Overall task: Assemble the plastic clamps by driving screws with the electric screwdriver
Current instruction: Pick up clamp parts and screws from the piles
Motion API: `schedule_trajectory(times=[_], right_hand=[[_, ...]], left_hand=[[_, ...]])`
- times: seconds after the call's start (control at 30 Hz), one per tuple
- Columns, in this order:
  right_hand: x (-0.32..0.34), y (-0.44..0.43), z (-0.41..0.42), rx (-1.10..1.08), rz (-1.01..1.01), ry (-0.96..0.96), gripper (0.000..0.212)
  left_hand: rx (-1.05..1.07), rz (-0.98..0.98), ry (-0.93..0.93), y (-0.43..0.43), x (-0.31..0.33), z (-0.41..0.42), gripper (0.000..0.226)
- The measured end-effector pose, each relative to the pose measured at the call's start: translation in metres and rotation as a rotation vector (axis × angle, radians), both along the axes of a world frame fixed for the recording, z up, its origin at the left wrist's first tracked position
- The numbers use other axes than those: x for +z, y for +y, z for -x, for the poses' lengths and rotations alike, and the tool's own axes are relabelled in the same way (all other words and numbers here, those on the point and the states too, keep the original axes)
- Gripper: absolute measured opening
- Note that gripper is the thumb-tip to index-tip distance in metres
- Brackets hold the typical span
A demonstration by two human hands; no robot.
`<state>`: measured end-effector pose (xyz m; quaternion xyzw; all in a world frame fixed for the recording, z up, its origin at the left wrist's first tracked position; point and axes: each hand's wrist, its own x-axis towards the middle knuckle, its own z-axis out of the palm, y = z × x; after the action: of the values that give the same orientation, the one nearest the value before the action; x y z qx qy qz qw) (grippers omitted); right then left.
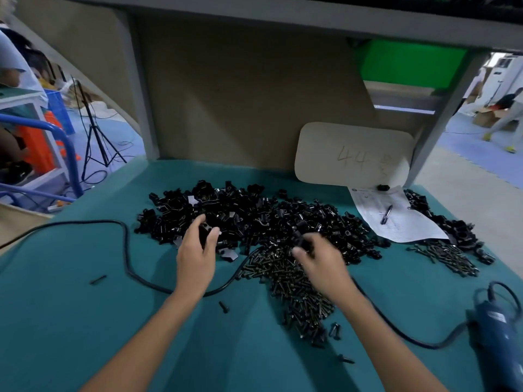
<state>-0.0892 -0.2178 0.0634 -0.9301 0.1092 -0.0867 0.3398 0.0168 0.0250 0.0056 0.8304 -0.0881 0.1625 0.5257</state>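
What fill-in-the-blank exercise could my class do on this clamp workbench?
The electric screwdriver lying at the right is ____ in colour.
The left hand grips a clamp piece coloured ____.
The pen rests on a sheet of ____.
The card bears the number ____.
Missing words: blue; black; paper; 44.

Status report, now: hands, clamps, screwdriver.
Left hand grips a clamp piece beside the clamp pile. Right hand blurred over screws, grip unclear. Screwdriver lying far right, untouched. Cord crosses under both forearms.
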Motion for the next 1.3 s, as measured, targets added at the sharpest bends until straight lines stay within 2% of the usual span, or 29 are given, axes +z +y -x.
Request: schedule_trajectory(times=[0.07, 0.13, 0.2, 0.23, 0.3, 0.37, 0.43, 0.57, 0.67, 0.77, 0.83, 1.0, 1.13, 1.3], right_hand=[[-0.002, 0.043, 0.027, 0.191, -0.429, 0.133, 0.025], [-0.013, 0.089, 0.045, 0.274, -0.878, 0.260, 0.023], [-0.027, 0.129, 0.051, 0.253, -1.136, 0.394, 0.020], [-0.034, 0.142, 0.050, 0.231, -1.196, 0.422, 0.018], [-0.043, 0.150, 0.042, 0.169, -1.169, 0.368, 0.015], [-0.049, 0.138, 0.037, 0.104, -1.044, 0.232, 0.017], [-0.053, 0.119, 0.036, 0.053, -0.932, 0.121, 0.013], [-0.063, 0.090, 0.042, -0.043, -0.893, 0.012, 0.011], [-0.072, 0.081, 0.048, -0.051, -0.652, -0.048, 0.027], [-0.069, 0.081, 0.053, -0.058, -0.416, -0.118, 0.037], [-0.067, 0.082, 0.053, -0.078, -0.345, -0.129, 0.036], [-0.069, 0.084, 0.054, -0.074, -0.342, -0.229, 0.037], [-0.070, 0.084, 0.050, -0.063, -0.339, -0.237, 0.030], [-0.073, 0.080, 0.050, -0.097, -0.501, -0.224, 0.027]], left_hand=[[-0.036, 0.113, 0.082, 0.001, 0.009, -0.002, 0.057], [-0.033, 0.219, 0.140, 0.000, 0.014, -0.003, 0.040], [-0.015, 0.343, 0.205, -0.004, 0.018, -0.004, 0.021], [-0.017, 0.405, 0.238, -0.006, 0.018, -0.005, 0.020], [-0.026, 0.537, 0.302, -0.009, 0.018, -0.005, 0.025], [-0.051, 0.669, 0.369, -0.009, 0.017, -0.004, 0.024], [-0.094, 0.706, 0.411, -0.008, 0.015, 0.002, 0.028], [-0.104, 0.510, 0.393, -0.009, 0.008, 0.020, 0.048], [-0.124, 0.275, 0.335, -0.015, -0.001, 0.037, 0.049], [-0.153, 0.034, 0.257, -0.018, -0.012, 0.057, 0.075], [-0.168, -0.017, 0.203, -0.020, -0.015, 0.066, 0.080], [-0.234, -0.136, 0.032, -0.017, -0.025, 0.065, 0.042], [-0.272, -0.175, -0.025, -0.019, -0.028, 0.062, 0.027], [-0.298, -0.062, 0.041, -0.022, -0.026, 0.066, 0.059]])
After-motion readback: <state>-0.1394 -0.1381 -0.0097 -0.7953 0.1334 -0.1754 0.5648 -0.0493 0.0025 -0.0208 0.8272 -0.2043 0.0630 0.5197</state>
